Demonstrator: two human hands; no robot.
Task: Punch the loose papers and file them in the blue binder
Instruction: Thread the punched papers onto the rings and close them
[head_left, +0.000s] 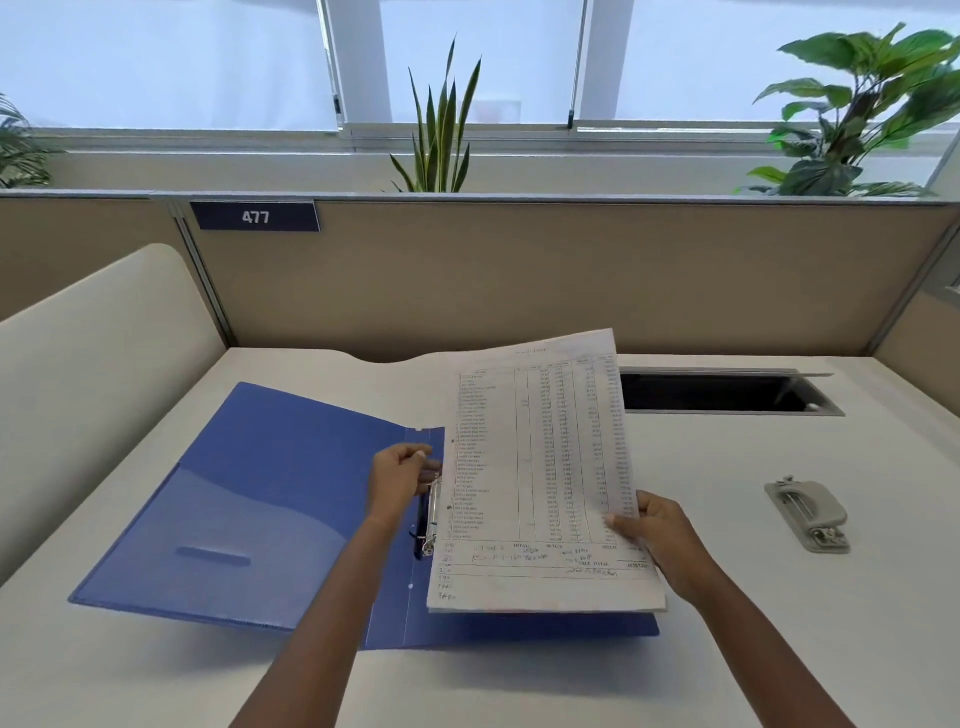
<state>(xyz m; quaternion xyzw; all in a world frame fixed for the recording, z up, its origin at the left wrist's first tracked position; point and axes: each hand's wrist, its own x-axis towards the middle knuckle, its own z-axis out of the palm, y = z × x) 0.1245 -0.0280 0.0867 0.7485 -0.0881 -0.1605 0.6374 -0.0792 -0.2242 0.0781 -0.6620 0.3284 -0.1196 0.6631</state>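
The right hand (662, 535) has a pinching grip on the lower right edge of the papers (545, 467), thumb on the printed face, and holds the stack tilted up over the right half of the open binder (270, 499). The left hand (400, 480) is closed around the top of the ring clip (431, 519) at the spine, fingertips beside the papers' left edge; whether it is pressing the rings open or only steadying them cannot be told from here. Two small dark marks on the left margin look like punched holes, so the step in hand is probably threading the sheets onto the rings. To do it well, the stack should stay squared, with its left edge brought level with the clip so both holes meet both prongs at once; lowering it flat rather than at this tilt would keep the holes from tearing. The rings should be fully parted first, and snapped shut only after every sheet is seated. The punch (808, 514) lies well apart on the desk (727, 649) to the right, untouched.
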